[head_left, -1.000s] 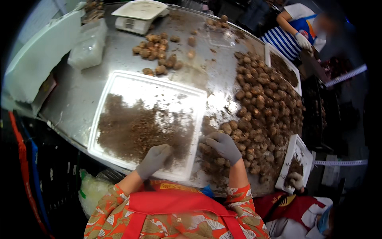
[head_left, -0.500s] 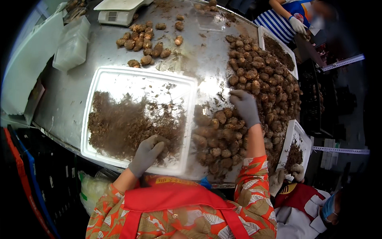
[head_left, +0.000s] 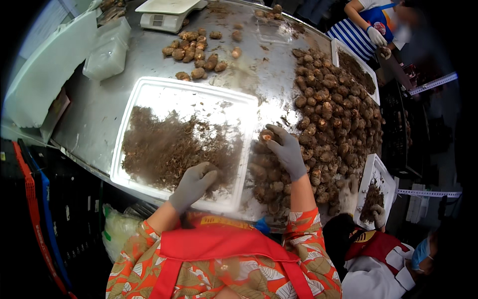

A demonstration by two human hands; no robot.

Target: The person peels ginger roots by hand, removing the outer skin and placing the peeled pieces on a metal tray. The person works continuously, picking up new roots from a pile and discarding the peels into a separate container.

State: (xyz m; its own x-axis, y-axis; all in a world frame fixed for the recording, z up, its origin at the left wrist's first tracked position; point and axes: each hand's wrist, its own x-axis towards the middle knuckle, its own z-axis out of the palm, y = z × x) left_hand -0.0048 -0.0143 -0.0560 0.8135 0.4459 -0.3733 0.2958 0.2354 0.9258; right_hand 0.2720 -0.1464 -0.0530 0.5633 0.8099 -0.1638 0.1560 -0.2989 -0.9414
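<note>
My right hand (head_left: pixel 286 151), in a grey glove, pinches a small brown taro corm (head_left: pixel 267 135) between thumb and fingers. It is held over the table just past the right rim of a white foam tray (head_left: pixel 115 164). My left hand (head_left: pixel 195 183), gloved alike, hovers at the tray's near right part with its fingers curled; what lies inside them, if anything, is hidden. Dry brown husk and root scraps (head_left: pixel 164 149) cover much of the tray floor. Close to my right wrist, a group of taro corms (head_left: pixel 271 187) borders the tray.
A large taro heap (head_left: pixel 338 109) fills the table's right side. Farther off lie a smaller taro group (head_left: pixel 191 47), a white scale (head_left: pixel 169 15) and clear plastic tubs (head_left: pixel 107 52). Two co-workers stand at the right, beside foam trays of scraps (head_left: pixel 371 194).
My right hand has come left from the big heap, now with a taro corm in it. My left hand stays curled over the tray. The whole view has shifted slightly.
</note>
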